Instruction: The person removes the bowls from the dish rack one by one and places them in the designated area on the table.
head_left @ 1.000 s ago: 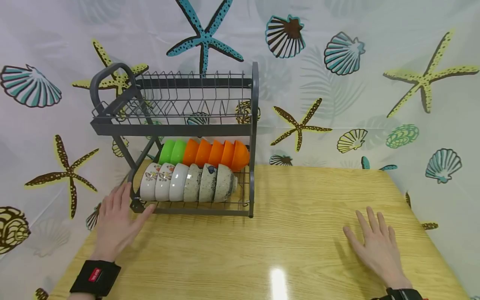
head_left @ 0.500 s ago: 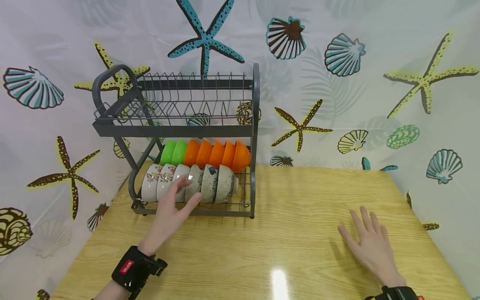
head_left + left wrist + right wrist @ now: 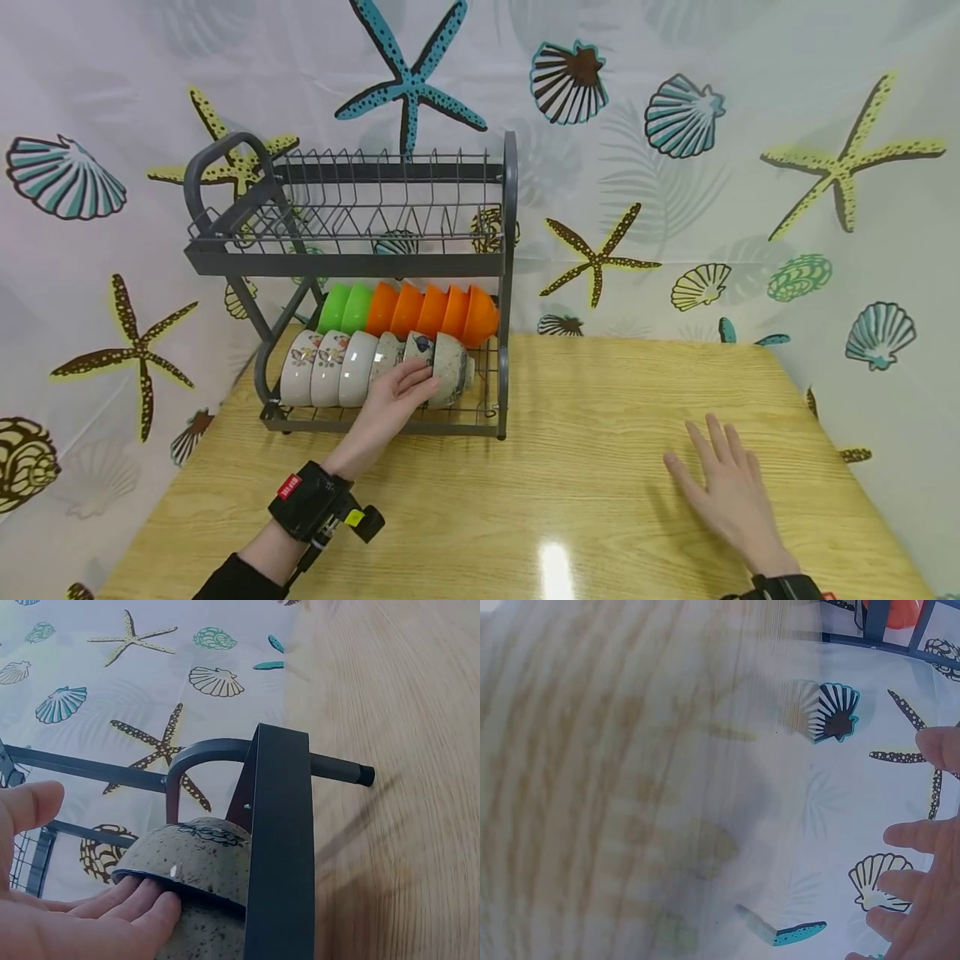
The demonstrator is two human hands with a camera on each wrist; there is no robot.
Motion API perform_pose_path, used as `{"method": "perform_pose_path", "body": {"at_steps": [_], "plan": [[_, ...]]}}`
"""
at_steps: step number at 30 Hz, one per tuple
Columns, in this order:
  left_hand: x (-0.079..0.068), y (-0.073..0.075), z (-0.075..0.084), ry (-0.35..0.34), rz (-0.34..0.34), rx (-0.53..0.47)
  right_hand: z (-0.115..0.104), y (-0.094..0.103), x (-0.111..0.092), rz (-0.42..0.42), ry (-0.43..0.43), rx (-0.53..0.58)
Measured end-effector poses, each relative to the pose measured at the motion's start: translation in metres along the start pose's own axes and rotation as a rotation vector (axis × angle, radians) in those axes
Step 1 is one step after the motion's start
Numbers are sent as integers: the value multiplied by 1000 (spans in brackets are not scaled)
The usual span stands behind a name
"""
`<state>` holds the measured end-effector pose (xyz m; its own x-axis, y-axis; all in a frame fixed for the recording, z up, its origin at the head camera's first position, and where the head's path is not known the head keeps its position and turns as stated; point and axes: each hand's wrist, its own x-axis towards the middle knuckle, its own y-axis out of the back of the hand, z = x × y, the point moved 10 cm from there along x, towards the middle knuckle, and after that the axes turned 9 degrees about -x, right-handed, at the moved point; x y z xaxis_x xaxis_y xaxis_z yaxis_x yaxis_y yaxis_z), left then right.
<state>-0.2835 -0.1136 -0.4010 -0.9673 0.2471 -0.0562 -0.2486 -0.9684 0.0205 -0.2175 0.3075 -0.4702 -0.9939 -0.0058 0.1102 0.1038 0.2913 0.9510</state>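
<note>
My left hand [image 3: 384,408] reaches into the lower tier of a dark grey two-tier dish rack [image 3: 345,266]. It is at the right end of a row of bowls standing on edge, by the rightmost speckled bowl [image 3: 452,367]. The left wrist view has its fingertips at the rim of that speckled bowl [image 3: 199,851], the thumb apart from it. Left of the hand are white bowls [image 3: 358,367], two with flower prints. Over the right part of the table my right hand [image 3: 726,496] spreads its fingers and holds nothing.
Orange bowls [image 3: 431,312] and green bowls [image 3: 345,308] line the back of the lower tier. Wire slots [image 3: 375,218] form the rack's upper tier. The wooden table [image 3: 585,450] extends to the right, with a sea-patterned cloth [image 3: 637,108] behind.
My left hand has moved right, from the rack's left corner across the front bowls to the rightmost speckled one. My right hand has drifted slightly left.
</note>
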Motion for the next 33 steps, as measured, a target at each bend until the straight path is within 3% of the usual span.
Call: {"method": "perform_pose_path", "body": {"at_steps": [8, 16, 22, 29, 33], "plan": [[15, -4, -8, 26, 59, 53, -10, -1, 1, -9, 14, 12], [25, -6, 3, -118, 191, 189, -15, -1, 3, 11, 32, 15], [27, -2, 2, -89, 278, 216, -17, 1, 5, 28, 46, 4], [23, -1, -1, -77, 296, 182, -28, 9, 7, 37, 54, 48], [16, -3, 4, -126, 288, 169, -43, 16, 9, 26, 69, 156]]}}
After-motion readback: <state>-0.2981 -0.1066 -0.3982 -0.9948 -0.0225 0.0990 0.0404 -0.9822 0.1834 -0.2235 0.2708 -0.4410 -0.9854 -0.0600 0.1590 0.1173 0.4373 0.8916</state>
